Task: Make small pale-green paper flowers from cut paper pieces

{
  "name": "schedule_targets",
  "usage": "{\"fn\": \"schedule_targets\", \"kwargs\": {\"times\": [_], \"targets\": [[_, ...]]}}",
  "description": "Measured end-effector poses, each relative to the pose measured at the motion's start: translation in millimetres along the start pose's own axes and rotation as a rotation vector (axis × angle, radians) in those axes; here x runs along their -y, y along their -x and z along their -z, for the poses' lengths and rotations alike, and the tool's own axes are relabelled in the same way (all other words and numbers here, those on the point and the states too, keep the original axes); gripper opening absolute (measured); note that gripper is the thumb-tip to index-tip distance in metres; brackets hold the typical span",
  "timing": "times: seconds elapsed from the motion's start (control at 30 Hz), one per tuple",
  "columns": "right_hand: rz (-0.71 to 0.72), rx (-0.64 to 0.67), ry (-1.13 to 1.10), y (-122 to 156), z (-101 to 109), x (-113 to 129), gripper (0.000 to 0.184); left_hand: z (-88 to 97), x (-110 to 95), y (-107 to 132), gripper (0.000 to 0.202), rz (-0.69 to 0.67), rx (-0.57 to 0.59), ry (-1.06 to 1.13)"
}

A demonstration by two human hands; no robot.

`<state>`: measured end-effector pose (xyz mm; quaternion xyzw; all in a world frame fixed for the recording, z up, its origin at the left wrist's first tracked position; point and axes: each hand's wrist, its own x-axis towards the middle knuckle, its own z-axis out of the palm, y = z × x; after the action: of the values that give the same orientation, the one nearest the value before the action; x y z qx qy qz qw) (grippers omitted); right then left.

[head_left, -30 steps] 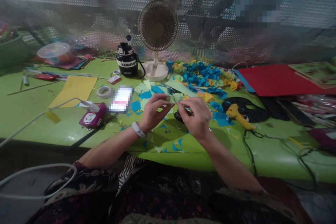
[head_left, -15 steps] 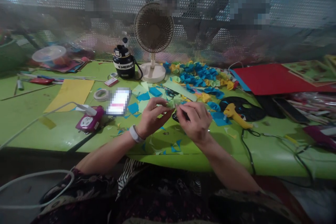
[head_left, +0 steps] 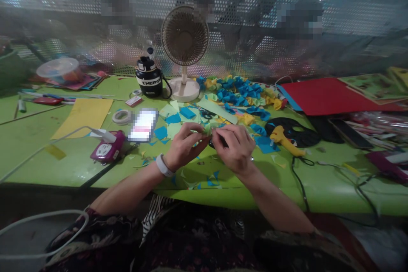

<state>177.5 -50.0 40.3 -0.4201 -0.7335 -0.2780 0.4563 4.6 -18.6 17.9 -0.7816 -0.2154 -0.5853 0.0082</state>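
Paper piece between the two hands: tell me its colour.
The paper piece is light green, seen best in the head view.

1. Middle taken: left hand [head_left: 186,145] and right hand [head_left: 235,146] meet at a piece of green paper [head_left: 208,129].
2. Left: phone [head_left: 143,126] and purple socket block [head_left: 110,146] stand in the way; white cable [head_left: 72,130] crosses beyond.
3. Ahead: flat scraps [head_left: 174,118], passable from above; fan [head_left: 185,36] and black bottle [head_left: 149,80] rise behind.
4. Right: yellow glue gun [head_left: 287,141] blocks; bare green tabletop [head_left: 284,178] runs open between right forearm [head_left: 274,199] and black cord [head_left: 298,181].
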Motion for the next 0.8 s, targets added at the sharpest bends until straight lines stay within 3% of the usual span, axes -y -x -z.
{"fn": "schedule_targets", "kwargs": {"times": [0.13, 0.37, 0.63, 0.8], "targets": [[0.033, -0.012, -0.022, -0.3, -0.3, -0.1, 0.006, 0.2, 0.0, -0.2, 0.011, -0.006, 0.005, -0.013], [-0.037, 0.054, -0.065, 0.8, -0.2, -0.2, 0.003, 0.2, 2.4, 0.5, 0.008, 0.009, 0.010, -0.029], [-0.018, -0.045, -0.076, -0.8, 1.5, -3.3, 0.013, 0.5, 5.2, -4.8, 0.010, 0.008, -0.019, -0.034], [-0.018, -0.030, -0.026, -2.0, 0.1, -4.4, 0.015, 0.0, 7.0, -2.7, 0.013, 0.008, -0.018, -0.016]]}}
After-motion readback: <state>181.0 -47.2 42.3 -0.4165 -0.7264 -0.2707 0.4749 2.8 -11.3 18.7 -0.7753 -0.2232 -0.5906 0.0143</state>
